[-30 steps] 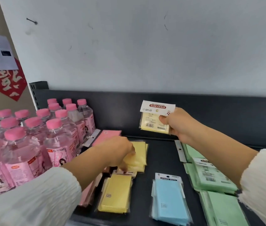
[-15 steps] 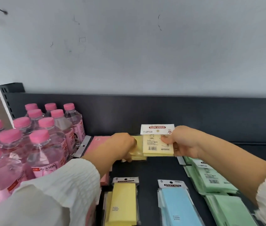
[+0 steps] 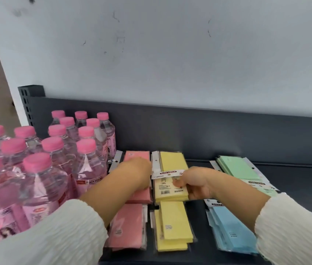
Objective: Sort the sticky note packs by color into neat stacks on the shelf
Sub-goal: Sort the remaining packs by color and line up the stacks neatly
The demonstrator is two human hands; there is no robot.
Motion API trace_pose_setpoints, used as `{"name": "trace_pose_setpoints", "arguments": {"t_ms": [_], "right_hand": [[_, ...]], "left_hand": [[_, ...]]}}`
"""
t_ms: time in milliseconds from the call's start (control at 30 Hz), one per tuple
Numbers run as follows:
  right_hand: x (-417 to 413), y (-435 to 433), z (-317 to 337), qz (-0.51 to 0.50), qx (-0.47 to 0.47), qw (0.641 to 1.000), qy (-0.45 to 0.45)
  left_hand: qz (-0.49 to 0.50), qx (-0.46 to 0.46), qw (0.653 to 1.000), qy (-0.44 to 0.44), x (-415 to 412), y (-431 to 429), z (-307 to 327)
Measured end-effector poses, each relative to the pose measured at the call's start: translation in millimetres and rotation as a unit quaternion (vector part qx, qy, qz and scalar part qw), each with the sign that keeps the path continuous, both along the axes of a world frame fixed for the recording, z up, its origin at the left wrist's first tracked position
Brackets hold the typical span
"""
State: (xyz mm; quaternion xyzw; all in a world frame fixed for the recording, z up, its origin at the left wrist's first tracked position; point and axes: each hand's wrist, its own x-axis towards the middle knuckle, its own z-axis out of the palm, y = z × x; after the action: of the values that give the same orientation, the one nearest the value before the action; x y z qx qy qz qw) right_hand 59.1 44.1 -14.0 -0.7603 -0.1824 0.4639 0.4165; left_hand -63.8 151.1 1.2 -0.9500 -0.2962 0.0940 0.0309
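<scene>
On the dark shelf (image 3: 296, 180) lie sticky note packs in colour groups. Pink packs (image 3: 127, 226) are at the left, yellow packs (image 3: 173, 225) in the middle, blue packs (image 3: 229, 231) at the front right and green packs (image 3: 237, 167) at the back right. My right hand (image 3: 196, 183) pinches a yellow pack (image 3: 167, 191) by its right edge, low over the yellow row between a rear yellow pack (image 3: 172, 161) and the front ones. My left hand (image 3: 137, 174) rests knuckles-up on the rear pink packs (image 3: 141, 195); its fingers are hidden.
Several pink-capped soda bottles (image 3: 55, 159) crowd the shelf's left side, right beside the pink packs. The shelf's dark back panel (image 3: 208, 131) rises behind the packs, with a white wall above. Bare shelf shows to the right of the green packs.
My right hand has lowered the yellow pack from the air down onto the yellow row. My left hand has left the yellow packs and moved left onto the pink ones. The view has tilted down.
</scene>
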Motion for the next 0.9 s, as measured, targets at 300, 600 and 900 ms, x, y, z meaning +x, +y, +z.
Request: {"name": "trace_pose_setpoints", "arguments": {"t_ms": [300, 600, 900], "right_hand": [[-12, 4, -7, 0.006, -0.106, 0.975, -0.194], [-14, -27, 17, -0.099, -0.022, 0.969, -0.226], [11, -155, 55, -0.148, 0.106, 0.960, -0.213]], "left_hand": [[-0.018, -0.012, 0.999, -0.040, -4, 5, -8], [-0.092, 0.031, 0.986, -0.135, 12, -15, -2], [-0.217, -0.046, 0.955, -0.195, 49, -98, 15]]}}
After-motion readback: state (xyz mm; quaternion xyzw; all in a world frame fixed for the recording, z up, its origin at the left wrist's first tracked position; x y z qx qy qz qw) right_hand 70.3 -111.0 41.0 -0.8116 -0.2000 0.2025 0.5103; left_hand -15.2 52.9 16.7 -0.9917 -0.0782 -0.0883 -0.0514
